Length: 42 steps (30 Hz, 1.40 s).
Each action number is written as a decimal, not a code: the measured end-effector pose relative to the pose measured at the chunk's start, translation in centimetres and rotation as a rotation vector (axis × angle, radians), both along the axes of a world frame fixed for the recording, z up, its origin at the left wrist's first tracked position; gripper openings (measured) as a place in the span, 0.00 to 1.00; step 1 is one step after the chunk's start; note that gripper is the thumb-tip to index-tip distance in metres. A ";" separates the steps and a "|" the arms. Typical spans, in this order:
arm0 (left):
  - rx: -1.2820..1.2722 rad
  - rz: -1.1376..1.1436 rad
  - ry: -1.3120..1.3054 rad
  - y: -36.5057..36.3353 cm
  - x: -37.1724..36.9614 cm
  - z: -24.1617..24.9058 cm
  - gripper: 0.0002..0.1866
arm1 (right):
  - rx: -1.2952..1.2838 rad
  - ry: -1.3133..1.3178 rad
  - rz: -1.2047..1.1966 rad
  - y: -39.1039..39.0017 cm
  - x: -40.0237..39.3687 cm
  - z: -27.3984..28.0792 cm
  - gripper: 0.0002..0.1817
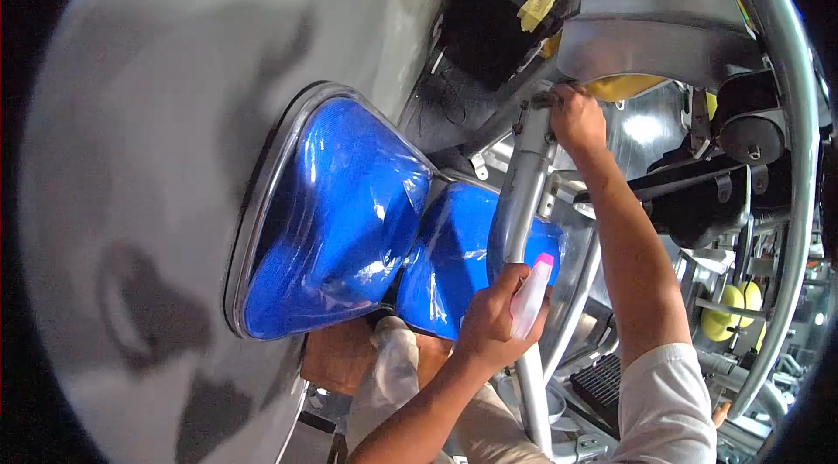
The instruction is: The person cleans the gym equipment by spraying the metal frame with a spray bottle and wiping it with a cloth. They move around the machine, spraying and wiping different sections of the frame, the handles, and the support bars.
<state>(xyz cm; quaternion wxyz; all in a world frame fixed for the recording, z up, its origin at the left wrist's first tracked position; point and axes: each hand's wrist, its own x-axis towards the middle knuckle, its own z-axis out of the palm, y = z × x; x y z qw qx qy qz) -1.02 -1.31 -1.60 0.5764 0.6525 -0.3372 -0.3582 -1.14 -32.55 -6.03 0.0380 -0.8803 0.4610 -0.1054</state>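
My left hand (497,324) is closed around a small translucent white bottle with a pink top (531,300), held in front of a grey metal tube (530,176). Farther up, my right hand (578,119) is at the upper end of that tube, its fingers curled in beside a dark patch. What those fingers hold, if anything, is hidden. Behind the tube are two blue seat pads, a larger one (340,211) and a smaller one (449,259), both under shiny clear plastic.
A grey wall or floor surface (157,167) fills the left side. A curved metal frame tube (799,176) runs down the right. Near it are black rollers (752,139) and yellow round parts (729,311). A black box with yellow tape (502,19) sits at the top.
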 end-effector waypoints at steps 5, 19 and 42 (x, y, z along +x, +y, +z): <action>-0.032 0.008 0.018 0.5 0.0 0.4 0.15 | -0.043 0.000 -0.129 0.9 1.3 -0.1 0.16; -0.064 0.005 0.005 0.4 0.4 0.9 0.15 | 0.125 -0.712 -0.182 -2.6 -2.5 -6.5 0.15; -0.030 -0.160 -0.070 3.8 1.4 0.2 0.15 | 0.342 -0.783 -0.418 1.2 -4.5 -7.8 0.12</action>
